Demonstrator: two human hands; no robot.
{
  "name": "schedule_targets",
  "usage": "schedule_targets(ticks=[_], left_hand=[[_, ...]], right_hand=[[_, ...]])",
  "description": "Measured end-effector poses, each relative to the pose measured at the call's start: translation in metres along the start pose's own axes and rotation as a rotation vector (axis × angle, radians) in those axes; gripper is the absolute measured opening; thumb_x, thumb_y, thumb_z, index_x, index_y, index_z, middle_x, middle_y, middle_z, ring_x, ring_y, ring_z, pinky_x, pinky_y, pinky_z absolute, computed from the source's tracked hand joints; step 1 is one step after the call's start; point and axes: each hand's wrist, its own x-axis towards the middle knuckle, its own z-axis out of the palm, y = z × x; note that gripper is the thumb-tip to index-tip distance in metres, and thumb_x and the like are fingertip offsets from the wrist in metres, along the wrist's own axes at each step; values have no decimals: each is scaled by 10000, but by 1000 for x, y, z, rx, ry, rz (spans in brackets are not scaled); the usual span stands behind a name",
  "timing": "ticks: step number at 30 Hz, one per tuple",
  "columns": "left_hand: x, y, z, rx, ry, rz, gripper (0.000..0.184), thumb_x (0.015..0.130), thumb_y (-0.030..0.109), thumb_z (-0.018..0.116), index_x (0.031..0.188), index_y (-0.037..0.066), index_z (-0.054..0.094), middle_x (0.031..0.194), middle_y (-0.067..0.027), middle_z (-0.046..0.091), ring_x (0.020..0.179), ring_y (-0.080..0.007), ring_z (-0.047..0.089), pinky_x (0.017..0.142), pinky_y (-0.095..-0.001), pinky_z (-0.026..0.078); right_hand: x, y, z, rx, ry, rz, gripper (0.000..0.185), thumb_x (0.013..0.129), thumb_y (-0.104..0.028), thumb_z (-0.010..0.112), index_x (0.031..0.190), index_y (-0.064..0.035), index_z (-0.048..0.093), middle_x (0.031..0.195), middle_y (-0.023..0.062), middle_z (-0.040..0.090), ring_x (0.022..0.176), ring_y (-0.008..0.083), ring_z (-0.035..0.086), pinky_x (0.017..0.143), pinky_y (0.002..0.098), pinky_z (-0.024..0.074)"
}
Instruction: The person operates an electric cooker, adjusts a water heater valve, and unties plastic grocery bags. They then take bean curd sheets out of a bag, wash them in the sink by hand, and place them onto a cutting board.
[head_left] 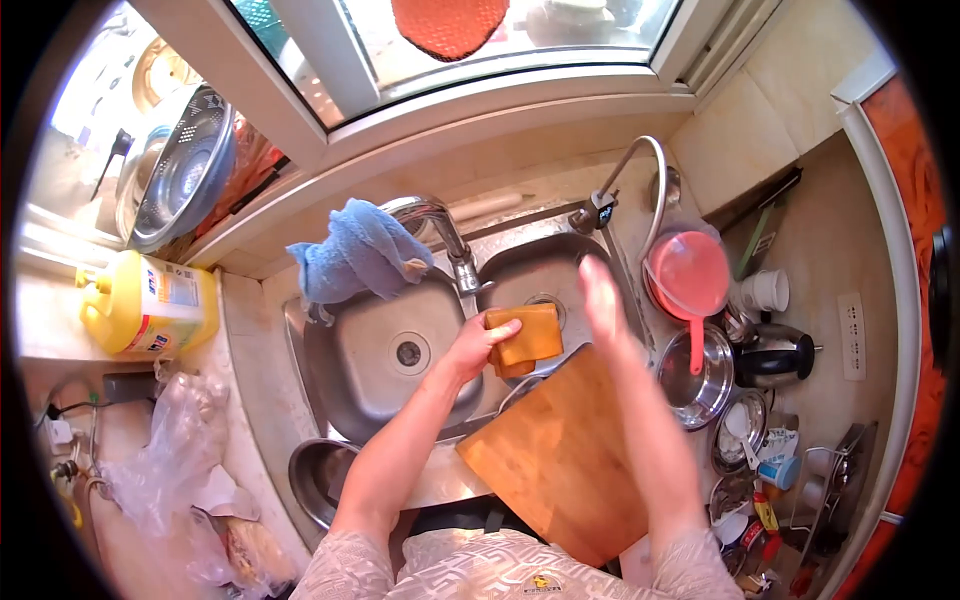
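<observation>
My left hand (475,345) is closed around a folded orange-brown cloth (530,335), thumb on top, above the divider and the right basin (520,265) of the steel sink. To its right, my right hand (602,300) is blurred by motion over that basin's right side. Its fingers look stretched out, and I see nothing in them. A wooden cutting board (560,460) lies at a slant over the sink's front edge, below both hands. The chrome faucet (455,245) stands just behind my left hand.
A blue towel (360,250) hangs by the left basin (350,340). At right are a pink strainer (690,275), a steel bowl (700,385) and a kettle (775,355). A yellow jug (150,305), plastic bags (180,450) and a steel pot (320,480) are at left.
</observation>
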Motion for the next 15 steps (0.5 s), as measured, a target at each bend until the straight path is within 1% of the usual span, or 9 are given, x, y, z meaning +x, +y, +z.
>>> schedule_targets(ticks=[2, 3, 4, 6, 8, 9, 10, 12, 15], left_hand=[[-3, -1, -1, 8, -50, 38, 318, 893, 238, 643, 1116, 28, 557, 1074, -59, 618, 972, -145, 591, 868, -314, 485], [-9, -2, -2, 7, -42, 35, 318, 893, 238, 643, 1116, 28, 557, 1074, -59, 618, 972, -145, 591, 868, -314, 485], [-14, -1, -2, 140, 154, 47, 375, 888, 303, 635, 1129, 24, 561, 1076, -77, 619, 978, -159, 590, 865, -318, 477], [-19, 1, 4, 419, 520, 77, 501, 880, 433, 619, 1155, 16, 570, 1079, -111, 622, 991, -189, 588, 860, -327, 462], [-42, -1, 8, 709, 823, 259, 500, 875, 448, 596, 1012, -32, 615, 1005, -202, 644, 955, -289, 605, 850, -381, 461], [-53, 0, -1, 706, 858, 330, 454, 885, 415, 581, 968, -29, 632, 949, -197, 654, 934, -293, 614, 838, -397, 462], [-62, -6, -25, 606, 839, 436, 440, 889, 401, 579, 968, -28, 637, 924, -201, 655, 922, -298, 616, 838, -403, 462], [-63, 0, -71, 509, 803, 534, 426, 893, 388, 576, 969, -26, 642, 899, -204, 656, 909, -303, 619, 838, -409, 461], [-84, -13, -106, 730, 903, 317, 437, 891, 378, 580, 999, -41, 642, 905, -225, 649, 920, -317, 613, 858, -414, 455]], right_hand=[[-64, -49, 15, -192, -175, 208, 562, 949, -444, 495, 1281, 9, 474, 1265, 175, 545, 1195, 268, 503, 986, 359, 399], [-80, -53, 24, -144, -240, 261, 675, 898, -485, 552, 1301, 45, 438, 1214, 268, 554, 1161, 345, 534, 984, 389, 408], [-91, -63, 36, -210, -142, 259, 491, 893, -415, 600, 1127, 13, 540, 1064, 204, 635, 1017, 299, 615, 868, 380, 474], [-106, -59, 59, -268, -46, 216, 443, 862, -388, 637, 1027, 15, 553, 850, 219, 663, 803, 355, 664, 706, 425, 519], [-127, -65, 87, -170, -19, 166, 445, 870, -389, 608, 1016, 23, 524, 796, 253, 651, 763, 417, 651, 646, 474, 514], [-137, -84, 98, -92, -45, 180, 426, 871, -385, 610, 1009, 6, 513, 754, 251, 643, 706, 427, 643, 604, 466, 512], [-143, -89, 112, -95, -11, -36, 400, 874, -380, 608, 1001, -13, 512, 717, 239, 635, 649, 435, 630, 562, 457, 506], [-148, -120, 121, 65, -115, -211, 335, 864, -314, 625, 975, -20, 510, 763, 259, 634, 724, 445, 632, 602, 490, 504], [-145, -41, 185, -279, -306, 317, 363, 871, -354, 577, 1019, -24, 538, 876, 266, 635, 875, 445, 615, 745, 516, 485]])
